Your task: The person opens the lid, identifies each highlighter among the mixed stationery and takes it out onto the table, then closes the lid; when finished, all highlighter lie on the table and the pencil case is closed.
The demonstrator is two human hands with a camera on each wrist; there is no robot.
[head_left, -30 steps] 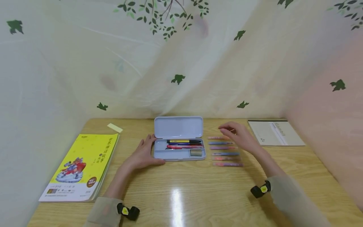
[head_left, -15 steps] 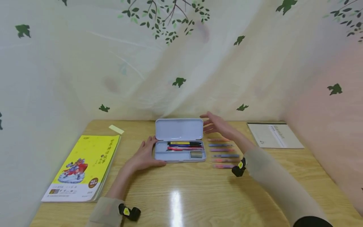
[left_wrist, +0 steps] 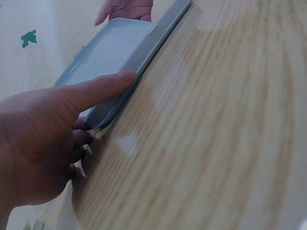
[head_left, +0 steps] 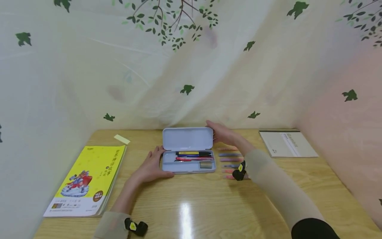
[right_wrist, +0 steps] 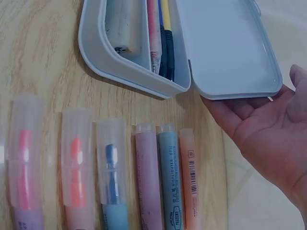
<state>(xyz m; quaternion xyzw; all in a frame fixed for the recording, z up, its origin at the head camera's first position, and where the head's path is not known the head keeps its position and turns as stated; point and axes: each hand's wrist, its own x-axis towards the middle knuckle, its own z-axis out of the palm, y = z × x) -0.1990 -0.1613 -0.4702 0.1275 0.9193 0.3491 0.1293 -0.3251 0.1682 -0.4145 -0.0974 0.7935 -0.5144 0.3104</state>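
Note:
A pale blue pencil case (head_left: 180, 169) lies on the table with its lid (head_left: 188, 138) raised. Several pens (head_left: 194, 156) and a grey eraser (head_left: 206, 164) sit in its compartments. My left hand (head_left: 151, 167) holds the case's left end, thumb on the front wall (left_wrist: 103, 91) and fingers curled by the side. At the lid's right edge is my right hand (head_left: 223, 134); in the right wrist view its fingers (right_wrist: 230, 112) reach behind the lid while the thumb stands apart. Several highlighters (right_wrist: 146, 177) lie in a row right of the case, partly hidden by my right arm in the head view.
A yellow book (head_left: 86, 176) lies at the left, with a pale strip (head_left: 122, 139) behind it. At the right back is a grey notebook (head_left: 287, 144). A patterned cloth (head_left: 188, 66) hangs behind the wooden table (head_left: 161, 205).
My right hand has moved left from above the highlighters to the right edge of the raised lid, its fingers passing behind it. My left hand has stayed on the case.

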